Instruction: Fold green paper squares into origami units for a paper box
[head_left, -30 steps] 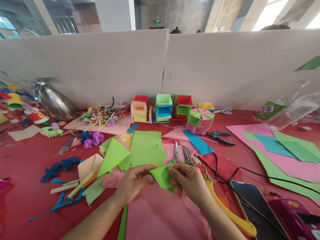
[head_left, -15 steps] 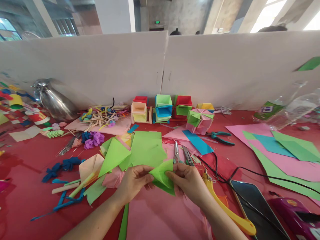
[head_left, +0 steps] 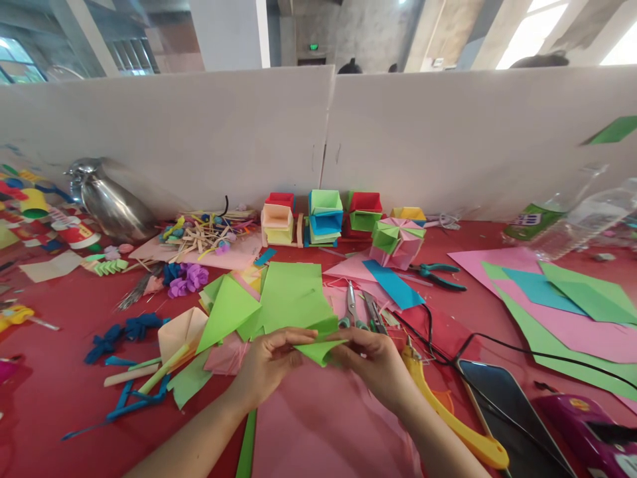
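Between my two hands is a small folded piece of green paper (head_left: 321,352), held just above a pink sheet (head_left: 318,425). My left hand (head_left: 273,362) pinches its left side between thumb and fingers. At the opposite side, my right hand (head_left: 368,355) grips it the same way, with the fingertips partly behind the paper. Behind the hands lie a larger green sheet (head_left: 293,295) and a folded green triangle (head_left: 226,309). Scissors (head_left: 352,305) and a utility knife (head_left: 374,312) rest just beyond my right hand.
Right of my arm are a yellow glue gun (head_left: 448,418), a phone (head_left: 512,405) and a black cable (head_left: 522,340). Folded paper boxes (head_left: 326,216) stand along the white partition (head_left: 199,133). Pliers (head_left: 440,275) and a metal jug (head_left: 112,202) stand or lie farther back.
The green paper has been tilted and folded over, so less of its face shows now. Both hands keep hold of it in nearly the same place.
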The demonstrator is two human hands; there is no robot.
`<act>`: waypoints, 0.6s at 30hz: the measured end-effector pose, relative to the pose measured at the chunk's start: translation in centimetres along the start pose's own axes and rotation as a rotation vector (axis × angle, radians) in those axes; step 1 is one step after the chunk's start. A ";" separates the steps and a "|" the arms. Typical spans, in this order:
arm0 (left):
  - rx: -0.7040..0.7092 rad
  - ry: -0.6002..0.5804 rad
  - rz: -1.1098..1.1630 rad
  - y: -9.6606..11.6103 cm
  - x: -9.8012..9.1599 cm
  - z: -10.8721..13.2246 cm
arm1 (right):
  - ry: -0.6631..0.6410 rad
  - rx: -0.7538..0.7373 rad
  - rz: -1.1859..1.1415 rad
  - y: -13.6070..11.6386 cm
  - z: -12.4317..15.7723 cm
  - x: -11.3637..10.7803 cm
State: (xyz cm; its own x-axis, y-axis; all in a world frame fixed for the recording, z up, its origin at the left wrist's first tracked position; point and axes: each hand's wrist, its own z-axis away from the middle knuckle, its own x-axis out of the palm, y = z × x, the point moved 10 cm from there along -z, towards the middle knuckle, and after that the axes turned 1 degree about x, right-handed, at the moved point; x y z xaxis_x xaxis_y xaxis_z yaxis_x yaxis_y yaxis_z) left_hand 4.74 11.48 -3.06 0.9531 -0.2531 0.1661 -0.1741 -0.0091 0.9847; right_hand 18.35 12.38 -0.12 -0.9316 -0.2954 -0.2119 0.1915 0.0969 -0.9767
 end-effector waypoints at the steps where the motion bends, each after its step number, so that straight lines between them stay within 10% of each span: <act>1: 0.045 -0.014 -0.025 0.5 0.0 0.1 | 0.019 -0.065 0.024 -0.7 0.1 -0.3; 9: 0.150 0.024 0.102 2.1 0.2 0.8 | 0.096 -0.205 -0.038 -2.6 0.4 -1.4; 12: 0.005 0.151 0.219 0.7 -0.6 0.9 | 0.119 -0.192 -0.012 -2.6 0.4 -1.5; 18: -0.395 0.027 0.249 -3.1 0.9 1.2 | 0.050 -0.249 0.137 -2.2 0.5 -0.4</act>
State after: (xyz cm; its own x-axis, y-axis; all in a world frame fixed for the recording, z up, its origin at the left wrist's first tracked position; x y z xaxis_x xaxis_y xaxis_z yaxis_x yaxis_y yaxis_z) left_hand 5.85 10.09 -6.01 0.9012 -0.1753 0.3964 -0.2960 0.4189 0.8584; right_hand 18.44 11.77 2.12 -0.9174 -0.2172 -0.3335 0.2406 0.3649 -0.8994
